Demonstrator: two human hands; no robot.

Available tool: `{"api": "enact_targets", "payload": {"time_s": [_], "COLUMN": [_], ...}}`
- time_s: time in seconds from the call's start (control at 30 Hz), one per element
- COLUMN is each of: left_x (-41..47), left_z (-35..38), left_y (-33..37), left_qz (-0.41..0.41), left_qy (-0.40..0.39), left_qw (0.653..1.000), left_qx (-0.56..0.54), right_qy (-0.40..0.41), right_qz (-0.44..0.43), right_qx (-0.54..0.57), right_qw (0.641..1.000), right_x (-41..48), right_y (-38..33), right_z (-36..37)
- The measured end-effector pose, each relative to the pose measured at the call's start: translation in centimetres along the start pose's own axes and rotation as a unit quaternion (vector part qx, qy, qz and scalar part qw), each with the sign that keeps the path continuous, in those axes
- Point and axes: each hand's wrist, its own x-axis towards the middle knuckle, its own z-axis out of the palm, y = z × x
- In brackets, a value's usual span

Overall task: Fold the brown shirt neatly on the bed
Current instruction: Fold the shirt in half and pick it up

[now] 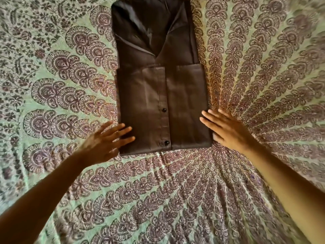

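The brown shirt [158, 81] lies flat on the bed as a long narrow rectangle, its sides folded in. Its lower part is folded up over the middle, showing the button strip with two black buttons. My left hand [103, 140] has straight, spread fingers whose tips touch the shirt's near left edge. My right hand [226, 131] lies with straight fingers at the shirt's near right edge, on the bedsheet beside the corner. Neither hand holds any cloth.
The bed is covered by a pale green bedsheet [167, 199] with a dark purple paisley print, which fills the whole view around the shirt. The sheet is slightly creased near me.
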Motion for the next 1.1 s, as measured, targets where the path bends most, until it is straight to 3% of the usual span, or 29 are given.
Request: {"api": "enact_targets", "payload": {"time_s": [0.2, 0.3, 0.4, 0.47, 0.6, 0.73, 0.93, 1.1], "left_x": [0.7, 1.1, 1.8, 2.0, 1.1, 0.4, 3.8, 10.1], "left_z": [-0.3, -0.9, -3.1, -5.0, -7.7, -11.5, -12.8, -12.2], "left_y": [0.0, 1.0, 2.7, 3.3, 4.8, 7.1, 8.0, 2.2], "left_qz": [-0.015, -0.078, -0.260, -0.350, -0.432, -0.395, -0.496, -0.519], "left_qy": [-0.001, 0.025, 0.072, 0.086, 0.096, 0.135, 0.305, 0.399], "left_qw": [1.000, 0.987, 0.894, 0.843, 0.768, 0.720, 0.633, 0.661], "left_qx": [-0.016, -0.141, -0.357, -0.400, -0.464, -0.555, -0.510, -0.368], "right_qy": [-0.043, 0.012, 0.076, 0.105, 0.128, 0.157, 0.268, 0.384], "right_qz": [-0.036, 0.030, 0.126, 0.171, 0.237, 0.255, 0.304, 0.341], "right_qx": [-0.004, 0.118, 0.290, 0.321, 0.399, 0.527, 0.541, 0.428], "right_qw": [0.998, 0.993, 0.946, 0.926, 0.877, 0.795, 0.737, 0.744], "right_x": [0.7, 0.5, 0.2, 0.1, -1.2, -2.7, -0.9, 6.1], "right_y": [-0.9, -2.0, -3.2, -3.5, -4.4, -6.3, -7.5, -3.2], "right_z": [-0.6, -0.6, -1.6, -2.6, -5.1, -7.2, -8.8, -9.9]}}
